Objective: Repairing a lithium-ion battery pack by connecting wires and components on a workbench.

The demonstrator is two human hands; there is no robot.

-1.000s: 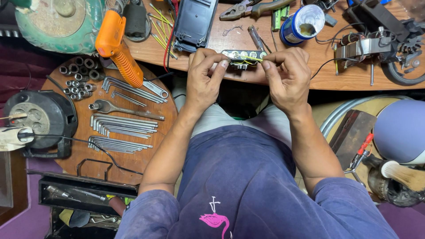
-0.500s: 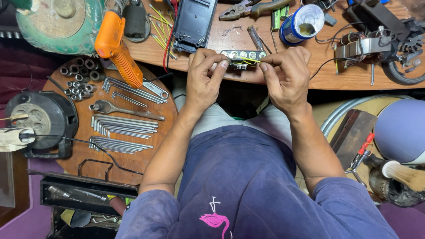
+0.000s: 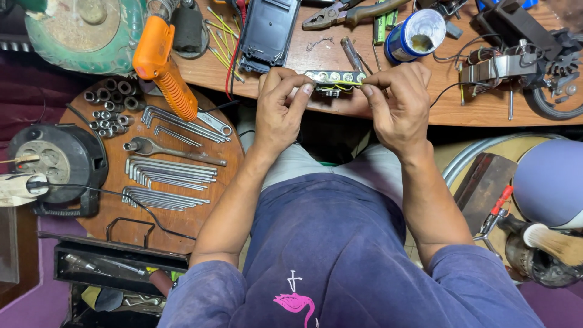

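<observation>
Cluttered with tools, the wooden workbench [image 3: 316,61] runs across the top of the head view, and a round side table [image 3: 182,200] at the left carries rows of hex keys [image 3: 167,173], a wrench [image 3: 173,152] and a cluster of sockets [image 3: 109,106]. At the bench's near edge both hands hold a small strip of joined battery cells [image 3: 336,78], with thin yellow wires showing at its underside. The left hand [image 3: 280,109] pinches the strip's left end between thumb and forefinger, the fingers narrow and curled; the right hand [image 3: 398,103] pinches the right end the same way, its other fingers folded in. Compared with the pictures from a second and half a second ago, very little has changed: the strip sits at the same spot over the bench edge, the two hands keep their grips at either end, and only slight shifts of the fingertips show. That points to fine, steady work on the strip rather than any lifting or carrying of it. Just behind the strip lie a dark plastic housing [image 3: 268,30], a pair of pliers [image 3: 340,12] and a blue-and-white tin [image 3: 416,33]; an orange glue gun [image 3: 164,64] rests at the left, its handle reaching out over the side table. A small motor with wires [image 3: 498,67] sits at the right end of the bench, well apart from the hands.
</observation>
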